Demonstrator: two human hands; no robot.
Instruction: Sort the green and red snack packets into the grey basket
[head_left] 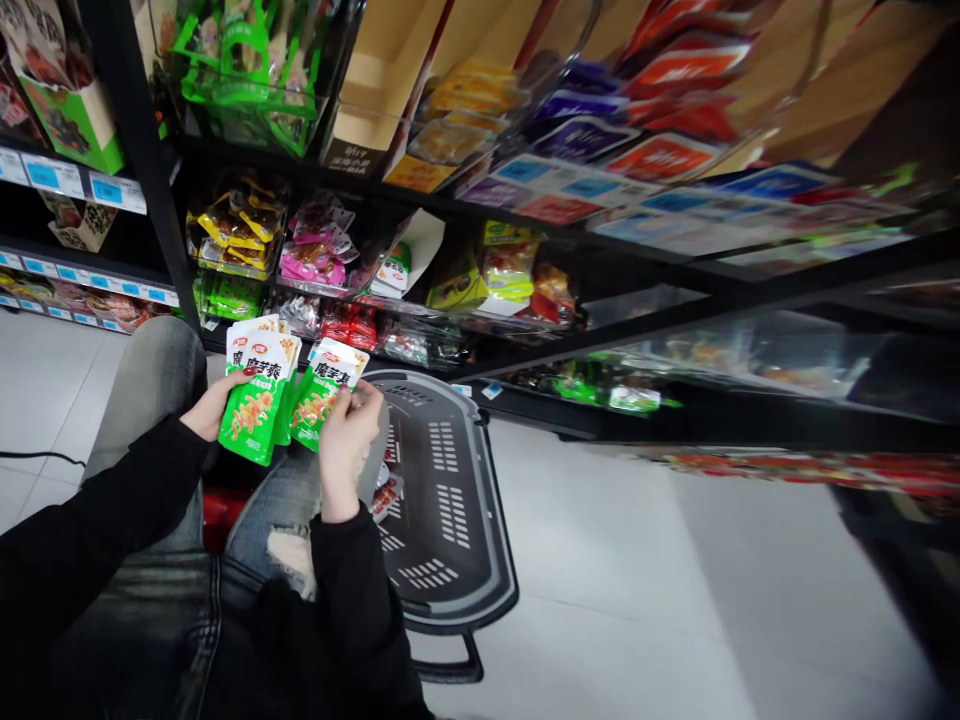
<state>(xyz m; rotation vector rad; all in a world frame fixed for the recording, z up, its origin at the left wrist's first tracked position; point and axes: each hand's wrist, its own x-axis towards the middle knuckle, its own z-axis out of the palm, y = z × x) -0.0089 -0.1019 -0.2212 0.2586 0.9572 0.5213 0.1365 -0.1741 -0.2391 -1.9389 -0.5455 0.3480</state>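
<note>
My left hand [214,405] is closed on a fanned stack of green and white snack packets [251,425]. The front ones show large dark characters and a picture of orange-brown food. Just to the right, my right hand [351,435] pinches similar green and white snack packets [315,405] by their right edge. Both bunches are held above my knees, nearly side by side. Fingers cover part of the packets, so I cannot tell exactly how many each hand holds.
A dark grey shopping basket [420,470] stands on the floor to my right, with a few packets [386,495] inside. Ahead are black shelves [154,160] with boxes of snacks, including yellow packets [236,225], pink packets [315,245] and an open white box [420,250].
</note>
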